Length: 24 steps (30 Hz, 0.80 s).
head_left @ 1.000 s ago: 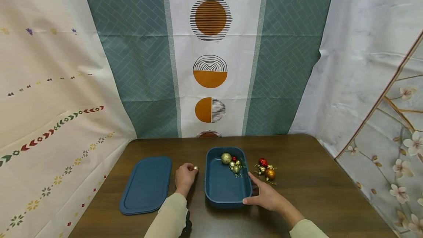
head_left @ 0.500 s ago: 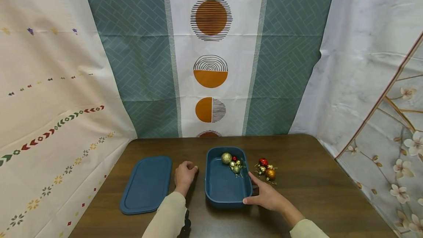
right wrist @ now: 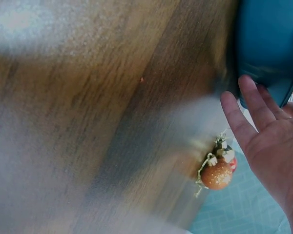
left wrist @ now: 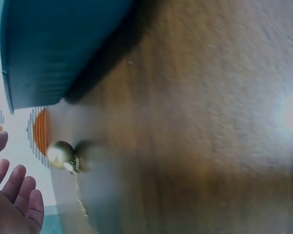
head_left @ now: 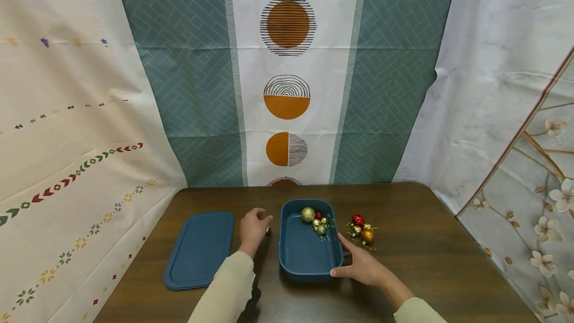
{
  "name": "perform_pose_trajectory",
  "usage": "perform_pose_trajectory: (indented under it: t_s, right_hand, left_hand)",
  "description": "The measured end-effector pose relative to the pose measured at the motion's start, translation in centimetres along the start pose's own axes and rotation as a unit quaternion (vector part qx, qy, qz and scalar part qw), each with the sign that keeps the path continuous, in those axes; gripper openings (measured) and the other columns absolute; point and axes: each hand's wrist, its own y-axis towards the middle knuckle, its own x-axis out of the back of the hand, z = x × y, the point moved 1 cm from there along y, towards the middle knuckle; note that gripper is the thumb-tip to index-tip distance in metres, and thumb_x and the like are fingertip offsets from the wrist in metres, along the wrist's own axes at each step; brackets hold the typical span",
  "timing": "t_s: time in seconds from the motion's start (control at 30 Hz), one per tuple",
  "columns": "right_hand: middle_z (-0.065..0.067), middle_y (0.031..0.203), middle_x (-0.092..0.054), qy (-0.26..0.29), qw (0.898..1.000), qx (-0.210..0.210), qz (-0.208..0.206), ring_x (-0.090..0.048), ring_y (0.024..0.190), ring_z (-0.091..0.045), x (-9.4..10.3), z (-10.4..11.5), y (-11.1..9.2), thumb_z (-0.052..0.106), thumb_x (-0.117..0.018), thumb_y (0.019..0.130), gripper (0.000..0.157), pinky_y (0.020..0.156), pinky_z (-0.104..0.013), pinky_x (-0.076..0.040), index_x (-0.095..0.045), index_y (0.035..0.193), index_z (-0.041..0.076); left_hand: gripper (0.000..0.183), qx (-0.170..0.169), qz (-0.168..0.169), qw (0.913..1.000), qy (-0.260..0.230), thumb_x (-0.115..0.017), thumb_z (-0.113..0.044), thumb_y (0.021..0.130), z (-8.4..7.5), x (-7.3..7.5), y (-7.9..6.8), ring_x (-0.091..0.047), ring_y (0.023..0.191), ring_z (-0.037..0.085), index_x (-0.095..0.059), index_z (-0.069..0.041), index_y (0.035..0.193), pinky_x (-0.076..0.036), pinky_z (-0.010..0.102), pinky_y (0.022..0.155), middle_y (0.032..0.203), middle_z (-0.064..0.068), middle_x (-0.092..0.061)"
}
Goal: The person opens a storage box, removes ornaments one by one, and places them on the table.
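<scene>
A small gold bauble [head_left: 268,231] lies on the table left of the blue box [head_left: 302,258]; a gold string trails from it in the left wrist view. My left hand [head_left: 253,228] hovers beside and over this bauble, its fingers loosely bent and apart from it in the left wrist view [left wrist: 14,200]. Several baubles rest inside the box toward its far end, including a large glittery gold bauble [head_left: 308,214]. My right hand [head_left: 365,265] steadies the box's right side, thumb at the near corner and straight, spread fingers [right wrist: 256,105] against the wall.
A flat blue lid [head_left: 199,253] lies on the left of the brown table [head_left: 430,263]. Right of the box sits a cluster of baubles, with a red bauble [head_left: 357,220] and an orange glittery bauble [head_left: 367,236]. Patterned cloths hang behind and at both sides.
My left fingertips were at the gold bauble; the hand has risen off it and the bauble shows below. My right hand and the box have stayed in place.
</scene>
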Motion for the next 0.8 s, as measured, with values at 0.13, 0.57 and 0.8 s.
perform_pose_trajectory:
  t_s: [0.13, 0.57, 0.8]
  right_hand:
    - [-0.025, 0.144, -0.047, 0.002, 1.000, 0.004, 0.002, -0.055, 0.118, -0.034, 0.0, -0.1, 0.0, 0.036, -0.084, 0.080, 0.104, 0.099, -0.062, -0.041, -0.021, 0.158, 0.004]
    - [-0.024, 0.145, -0.046, -0.005, 1.000, 0.011, 0.002, -0.053, 0.123, -0.035, 0.1, -0.2, 0.1, 0.037, -0.083, 0.081, 0.104, 0.100, -0.062, -0.040, -0.021, 0.158, 0.004]
    - [-0.025, 0.148, -0.043, 0.000, 1.000, 0.010, 0.003, -0.049, 0.127, -0.038, 0.1, -0.1, 0.0, 0.037, -0.082, 0.081, 0.103, 0.101, -0.063, -0.038, -0.021, 0.158, 0.006]
  left_hand:
    - [0.034, -0.006, 0.002, 1.0000, -0.007, -0.074, -0.022, 0.090, -1.1, 0.0, 0.1, -0.064, 0.094, 0.029, -0.070, -0.003, 0.117, -0.052, 0.048, 0.081, 0.104, 0.012, -0.069]
    - [0.033, -0.034, 0.013, 0.9988, -0.033, -0.075, -0.020, 0.090, -3.7, -1.0, 0.1, -0.063, 0.094, 0.029, -0.070, -0.002, 0.116, -0.052, 0.046, 0.082, 0.102, 0.012, -0.068]
    - [0.030, -0.048, 0.018, 0.9972, -0.055, -0.075, -0.017, 0.089, -4.7, -1.7, -0.3, -0.063, 0.099, 0.030, -0.070, 0.000, 0.114, -0.053, 0.047, 0.085, 0.105, 0.014, -0.068]
